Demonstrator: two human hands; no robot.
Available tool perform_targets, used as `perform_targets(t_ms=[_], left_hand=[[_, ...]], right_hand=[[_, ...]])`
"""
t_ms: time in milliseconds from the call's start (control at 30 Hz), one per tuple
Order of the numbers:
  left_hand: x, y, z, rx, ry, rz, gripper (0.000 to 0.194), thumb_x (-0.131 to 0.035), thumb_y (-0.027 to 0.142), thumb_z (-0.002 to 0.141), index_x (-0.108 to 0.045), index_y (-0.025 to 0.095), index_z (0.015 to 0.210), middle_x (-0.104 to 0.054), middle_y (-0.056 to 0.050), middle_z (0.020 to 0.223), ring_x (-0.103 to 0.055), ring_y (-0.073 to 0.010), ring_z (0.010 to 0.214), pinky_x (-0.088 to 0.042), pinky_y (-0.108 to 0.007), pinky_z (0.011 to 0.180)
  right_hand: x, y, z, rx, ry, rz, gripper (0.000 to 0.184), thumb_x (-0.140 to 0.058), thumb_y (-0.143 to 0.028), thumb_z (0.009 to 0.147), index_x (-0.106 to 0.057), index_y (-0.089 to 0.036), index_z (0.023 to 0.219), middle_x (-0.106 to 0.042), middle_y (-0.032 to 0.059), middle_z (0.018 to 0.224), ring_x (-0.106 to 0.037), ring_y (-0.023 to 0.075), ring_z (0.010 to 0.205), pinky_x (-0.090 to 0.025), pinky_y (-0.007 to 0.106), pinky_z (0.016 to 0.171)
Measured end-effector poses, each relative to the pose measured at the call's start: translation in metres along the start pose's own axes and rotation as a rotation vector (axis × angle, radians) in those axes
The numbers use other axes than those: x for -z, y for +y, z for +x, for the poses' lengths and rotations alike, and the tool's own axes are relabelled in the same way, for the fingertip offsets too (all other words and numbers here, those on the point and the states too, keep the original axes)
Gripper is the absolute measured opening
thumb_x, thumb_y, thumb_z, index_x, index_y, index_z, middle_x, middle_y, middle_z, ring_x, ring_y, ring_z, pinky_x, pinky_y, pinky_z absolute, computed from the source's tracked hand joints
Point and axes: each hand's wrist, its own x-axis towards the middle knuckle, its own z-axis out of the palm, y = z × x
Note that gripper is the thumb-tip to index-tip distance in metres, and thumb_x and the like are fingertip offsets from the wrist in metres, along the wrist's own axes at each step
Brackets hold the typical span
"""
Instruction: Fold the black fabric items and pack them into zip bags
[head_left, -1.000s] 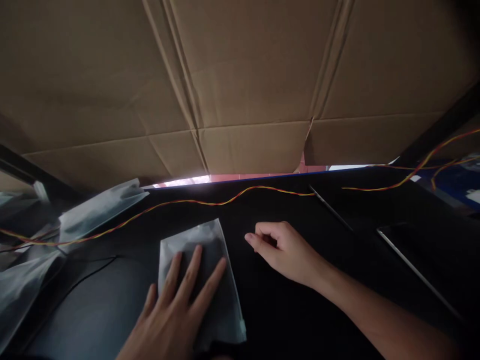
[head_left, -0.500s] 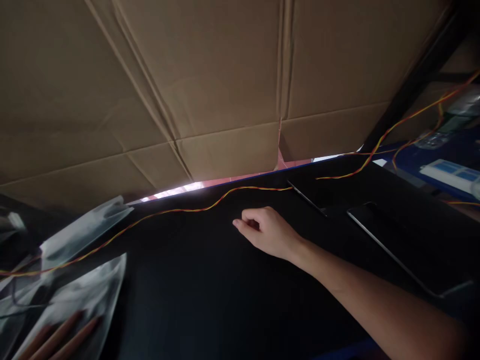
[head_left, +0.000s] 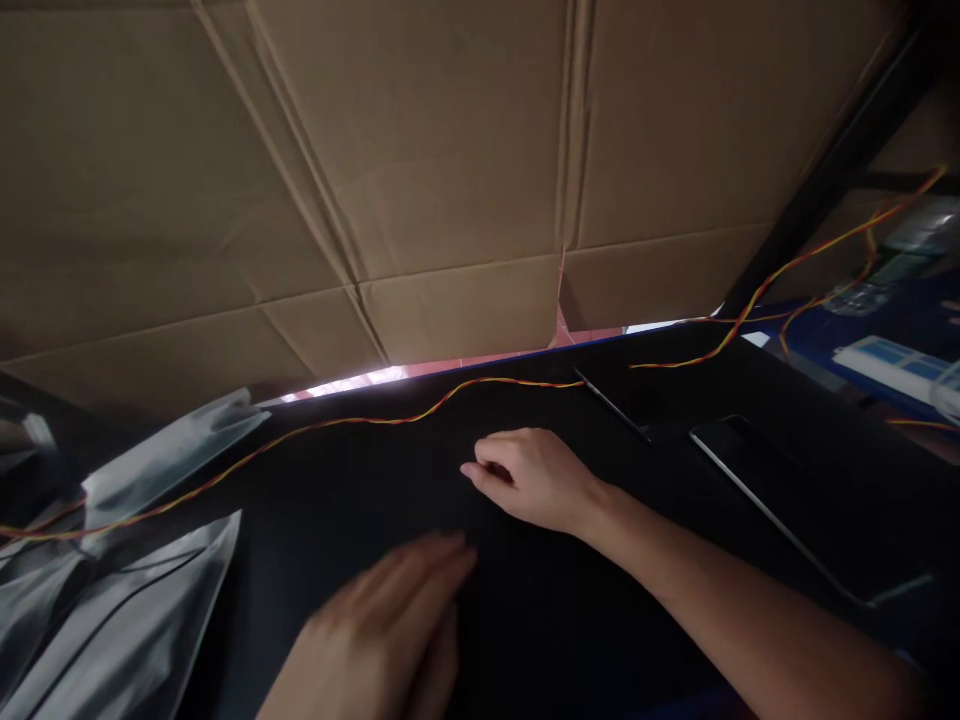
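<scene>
My right hand (head_left: 534,482) rests on the black tabletop (head_left: 322,500) with its fingers curled into a loose fist. A small gap shows between thumb and forefinger, and I see nothing in it. Lower down and to the left, my left hand (head_left: 379,630) is over the tabletop, blurred, its fingers stretched out close together and holding nothing visible. Behind both hands runs a twisted red and yellow wire (head_left: 450,393). Translucent plastic bags (head_left: 154,595) lie on the left, a dark cord across one. A flat dark panel with a bright edge (head_left: 787,505) is right of my right hand.
A cardboard sheet (head_left: 450,150) stands along the back edge. Another thin dark panel (head_left: 615,405) lies near the wire. At the far right are a clear plastic bottle (head_left: 900,255) and a white and blue box (head_left: 892,362) on a blue surface. A dark post (head_left: 825,165) slants upward there.
My left hand has left the plastic bag and moved right, across the tabletop toward my right hand. The right hand keeps its curled shape and nearly the same place.
</scene>
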Motion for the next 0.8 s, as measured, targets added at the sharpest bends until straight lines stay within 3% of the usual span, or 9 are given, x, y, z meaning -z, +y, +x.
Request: perform_targets(t_ms=[100, 200, 267, 333, 400, 567, 800], left_hand=[[-0.004, -0.022, 0.066, 0.14, -0.206, 0.028, 0.054, -0.047, 0.027, 0.105, -0.058, 0.017, 0.156, -0.062, -0.014, 0.159, -0.064, -0.0333, 0.143, -0.056, -0.052, 0.118], [-0.02, -0.047, 0.095, 0.144, -0.248, 0.015, 0.067, -0.051, 0.047, 0.108, -0.049, 0.008, 0.162, -0.043, -0.023, 0.17, -0.036, -0.0426, 0.161, -0.041, -0.066, 0.126], [-0.034, -0.056, 0.095, 0.143, -0.231, 0.004, 0.073, -0.042, 0.055, 0.112, -0.037, 0.01, 0.168, -0.03, -0.022, 0.176, -0.022, -0.0409, 0.166, -0.03, -0.069, 0.131], [-0.047, -0.059, 0.087, 0.128, -0.199, -0.009, 0.074, -0.035, 0.059, 0.114, -0.029, 0.013, 0.171, -0.024, -0.021, 0.178, -0.016, -0.0384, 0.168, -0.022, -0.07, 0.133], [-0.054, -0.06, 0.08, 0.091, -0.169, -0.024, 0.082, -0.038, 0.067, 0.111, -0.026, 0.014, 0.172, -0.024, -0.021, 0.179, -0.015, -0.0389, 0.168, -0.02, -0.071, 0.133], [-0.052, -0.066, 0.079, 0.036, -0.179, -0.066, 0.107, -0.046, 0.086, 0.098, -0.02, 0.016, 0.174, -0.02, -0.023, 0.179, -0.017, -0.043, 0.168, -0.018, -0.07, 0.133], [-0.05, -0.073, 0.077, -0.039, -0.182, -0.087, 0.113, -0.05, 0.088, 0.095, -0.012, 0.02, 0.176, -0.017, -0.02, 0.181, -0.018, -0.0443, 0.167, -0.017, -0.071, 0.133]], right_hand=[[-0.002, 0.006, 0.001, 0.024, 0.024, -0.059, 0.016, -0.059, -0.031, 0.105, -0.071, -0.021, 0.105, -0.076, 0.006, 0.103, -0.068, 0.0212, 0.1, -0.051, 0.037, 0.092], [-0.009, 0.017, 0.002, 0.017, 0.044, -0.111, 0.044, -0.059, -0.035, 0.105, -0.063, -0.013, 0.143, -0.064, 0.0193, 0.152, -0.055, 0.0327, 0.145, -0.042, 0.052, 0.121], [-0.015, 0.024, 0.002, 0.03, -0.007, -0.133, 0.058, -0.06, -0.039, 0.105, -0.056, -0.01, 0.155, -0.052, 0.0217, 0.166, -0.043, 0.0363, 0.158, -0.036, 0.058, 0.128], [-0.019, 0.028, 0.002, 0.07, -0.09, -0.135, 0.065, -0.058, -0.043, 0.106, -0.051, -0.01, 0.161, -0.048, 0.0177, 0.17, -0.036, 0.0348, 0.163, -0.031, 0.057, 0.133], [-0.019, 0.03, 0.001, 0.096, -0.167, -0.138, 0.07, -0.056, -0.049, 0.107, -0.045, -0.014, 0.166, -0.041, 0.0127, 0.174, -0.029, 0.0325, 0.166, -0.025, 0.056, 0.136], [-0.013, 0.031, 0.0, 0.066, -0.314, -0.216, 0.094, -0.048, -0.074, 0.105, -0.022, -0.016, 0.175, -0.021, 0.0118, 0.18, -0.013, 0.0342, 0.169, -0.014, 0.063, 0.137], [-0.008, 0.034, -0.013, 0.105, -0.394, -0.222, 0.108, -0.057, -0.078, 0.099, -0.005, -0.022, 0.177, -0.012, 0.0084, 0.183, -0.007, 0.0371, 0.169, -0.014, 0.063, 0.138]])
